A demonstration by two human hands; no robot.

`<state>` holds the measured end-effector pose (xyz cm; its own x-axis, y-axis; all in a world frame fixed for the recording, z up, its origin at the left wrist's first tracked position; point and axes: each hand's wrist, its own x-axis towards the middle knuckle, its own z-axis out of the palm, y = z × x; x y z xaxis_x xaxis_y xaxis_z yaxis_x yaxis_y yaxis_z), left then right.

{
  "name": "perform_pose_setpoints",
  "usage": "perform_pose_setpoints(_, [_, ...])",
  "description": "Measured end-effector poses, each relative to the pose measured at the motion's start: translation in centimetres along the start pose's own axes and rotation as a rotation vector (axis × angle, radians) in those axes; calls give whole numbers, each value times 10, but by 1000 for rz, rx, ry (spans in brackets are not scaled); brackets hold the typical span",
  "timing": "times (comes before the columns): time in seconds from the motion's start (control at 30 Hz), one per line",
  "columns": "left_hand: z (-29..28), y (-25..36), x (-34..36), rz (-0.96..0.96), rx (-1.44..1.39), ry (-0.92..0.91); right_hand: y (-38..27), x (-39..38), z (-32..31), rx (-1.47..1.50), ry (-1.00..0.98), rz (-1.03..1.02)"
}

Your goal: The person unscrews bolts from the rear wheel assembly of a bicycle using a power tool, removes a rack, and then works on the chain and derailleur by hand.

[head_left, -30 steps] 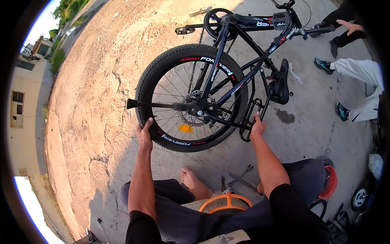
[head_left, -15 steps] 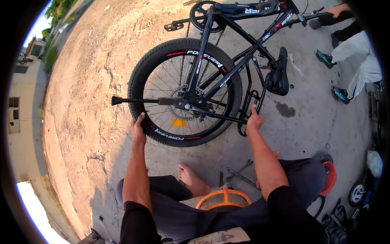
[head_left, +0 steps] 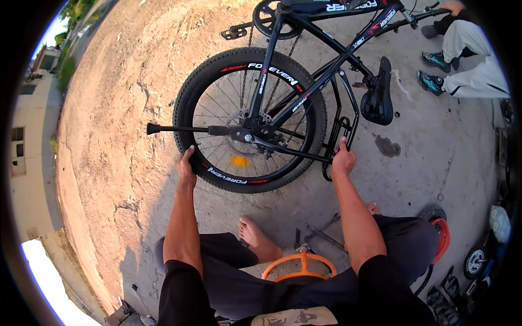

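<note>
A black bicycle [head_left: 296, 103] lies tilted on its side in front of me, its rear wheel toward me. My left hand [head_left: 186, 169] is closed on the knobbly rear tyre [head_left: 184, 108] at its near left edge, thumb on top. My right hand [head_left: 342, 161] grips the near end of the black rear rack [head_left: 357, 117], beside the tyre's right edge. A black kickstand [head_left: 185, 129] sticks out to the left from the hub area. An orange reflector [head_left: 239, 161] sits among the spokes. The saddle [head_left: 379, 103] is to the right, beyond the rack.
Another person's hand [head_left: 452, 7] is at the handlebar, far right; their light trousers [head_left: 484, 81] and dark shoes [head_left: 431, 82] are near. Metal tools [head_left: 321, 232] lie by my bare foot [head_left: 255, 237]. An orange round frame [head_left: 304, 263] stands between my legs. A small wheel [head_left: 477, 262] lies right.
The bicycle has shifted slightly, its front end and frame moving farther from me and its saddle swinging right. The other person's feet have moved. Both my hands keep their holds.
</note>
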<state>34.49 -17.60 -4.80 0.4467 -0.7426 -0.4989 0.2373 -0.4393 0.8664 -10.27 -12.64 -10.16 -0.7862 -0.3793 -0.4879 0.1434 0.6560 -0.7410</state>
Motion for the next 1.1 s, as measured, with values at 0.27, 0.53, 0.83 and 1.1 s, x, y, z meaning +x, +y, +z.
perform_pose_setpoints(0.27, [0, -15, 12, -55, 8, -4, 0, 4, 5, -159, -1, 45])
perform_pose_setpoints(0.53, [0, -30, 25, -143, -34, -27, -4, 1, 9, -231, 19, 47])
perform_pose_setpoints(0.83, [-4, -52, 4, -36, 367, 144, -11, 1, 10, -308, -21, 45])
perform_pose_setpoints(1.1, [76, -96, -93, 486, 1324, -255, -43, -10, 11, -310, -47, 26])
